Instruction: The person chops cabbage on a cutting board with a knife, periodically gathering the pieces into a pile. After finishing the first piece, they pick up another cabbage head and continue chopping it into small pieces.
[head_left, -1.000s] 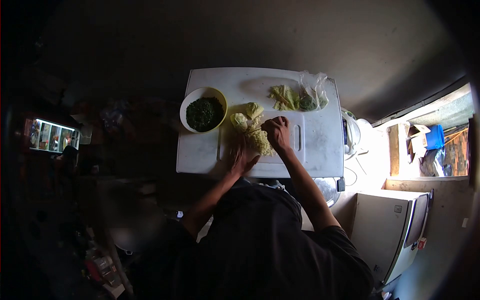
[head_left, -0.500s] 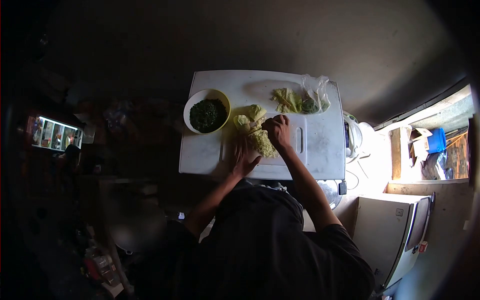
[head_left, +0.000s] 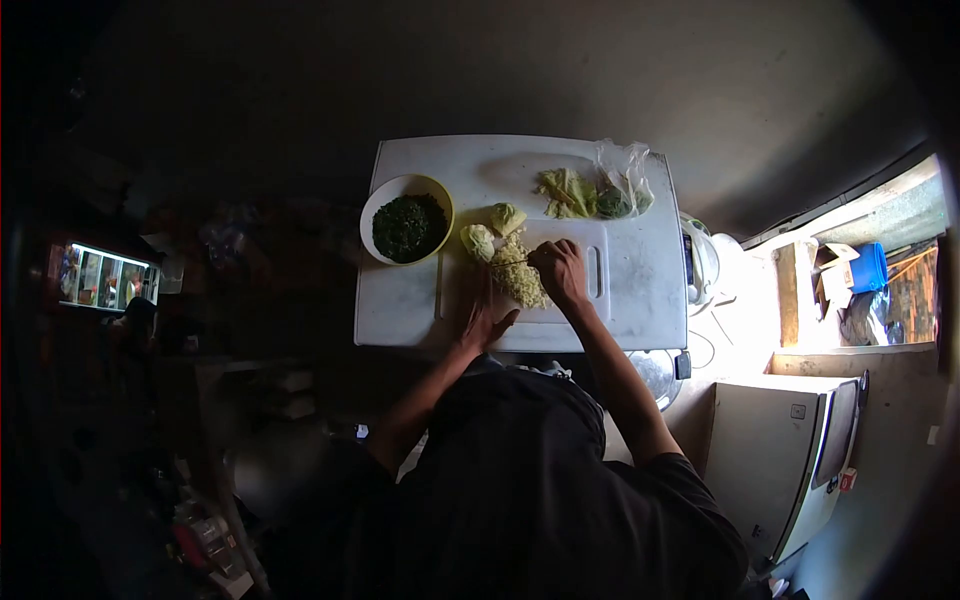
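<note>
A right hand point(head_left: 560, 272) grips a thin, dark knife point(head_left: 512, 263) over finely chopped pale-green cabbage point(head_left: 520, 284) on a white rectangular cutting board point(head_left: 575, 307). The left hand point(head_left: 487, 322) lies beside the heap, its exact grip unclear. Two pale-green cabbage chunks point(head_left: 478, 242) sit at the pile's far side, near a white-and-yellow round bowl point(head_left: 369, 226) of chopped dark greens point(head_left: 409, 228) on the white surface point(head_left: 400, 310).
</note>
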